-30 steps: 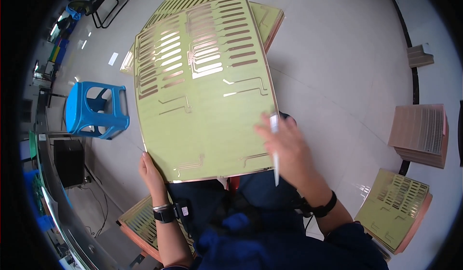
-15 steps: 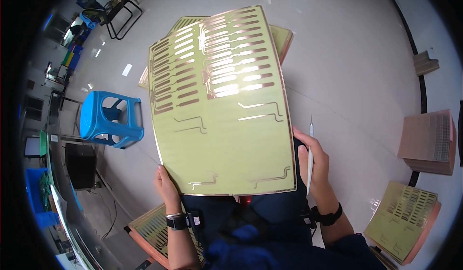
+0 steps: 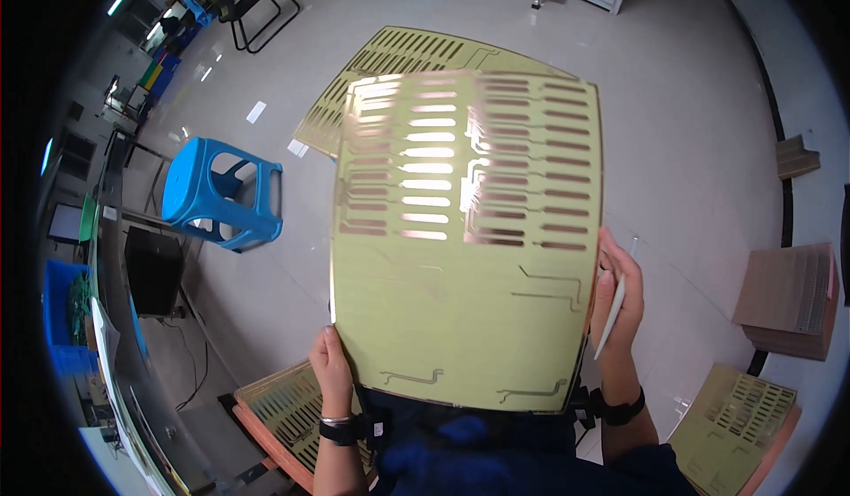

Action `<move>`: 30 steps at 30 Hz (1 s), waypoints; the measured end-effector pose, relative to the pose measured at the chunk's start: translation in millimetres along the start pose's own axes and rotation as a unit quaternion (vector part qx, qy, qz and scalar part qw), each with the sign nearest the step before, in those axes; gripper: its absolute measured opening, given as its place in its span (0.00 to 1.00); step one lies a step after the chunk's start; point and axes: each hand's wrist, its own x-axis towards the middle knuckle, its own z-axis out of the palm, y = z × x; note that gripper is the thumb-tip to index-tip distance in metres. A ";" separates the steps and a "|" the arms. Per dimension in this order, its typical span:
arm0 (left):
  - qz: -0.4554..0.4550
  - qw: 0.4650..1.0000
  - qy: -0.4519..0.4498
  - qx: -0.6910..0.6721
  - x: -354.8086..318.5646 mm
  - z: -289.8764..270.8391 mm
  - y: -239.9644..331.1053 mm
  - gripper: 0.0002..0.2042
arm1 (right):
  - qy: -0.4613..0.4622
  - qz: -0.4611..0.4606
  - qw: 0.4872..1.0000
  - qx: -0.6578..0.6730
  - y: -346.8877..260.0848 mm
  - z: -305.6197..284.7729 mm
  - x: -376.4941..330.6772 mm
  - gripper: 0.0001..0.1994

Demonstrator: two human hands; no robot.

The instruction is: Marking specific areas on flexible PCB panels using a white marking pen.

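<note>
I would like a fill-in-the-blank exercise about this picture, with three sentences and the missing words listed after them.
1. Both hands hold up a large yellow-green sheet by its ____ corners.
2. The right hand also holds a thin ____ stick.
3. On the floor to the person's left stands a plastic stool of ____ colour.

Missing words: lower; white; blue

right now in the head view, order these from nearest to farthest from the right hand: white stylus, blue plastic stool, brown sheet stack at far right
1. White stylus, in the right hand.
2. Brown sheet stack, to its right.
3. Blue plastic stool, far left.
</note>
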 end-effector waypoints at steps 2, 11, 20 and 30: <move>-0.006 1.000 -0.008 0.014 -9.0 -0.2 -3.3 0.20 | 0.017 0.063 0.997 0.049 -6.0 -2.7 -6.7 0.21; -0.015 1.000 -0.021 -0.013 -3.8 -10.5 -9.5 0.20 | 0.036 0.247 0.908 0.337 -10.6 2.0 8.0 0.21; -0.088 0.901 -0.100 -0.413 27.0 -28.3 52.8 0.31 | 0.070 0.230 0.892 0.384 -7.7 -0.1 14.7 0.16; -0.130 0.802 -0.183 -0.553 -17.2 -10.5 45.5 0.35 | -0.060 0.192 0.798 0.569 0.8 -5.1 -12.5 0.20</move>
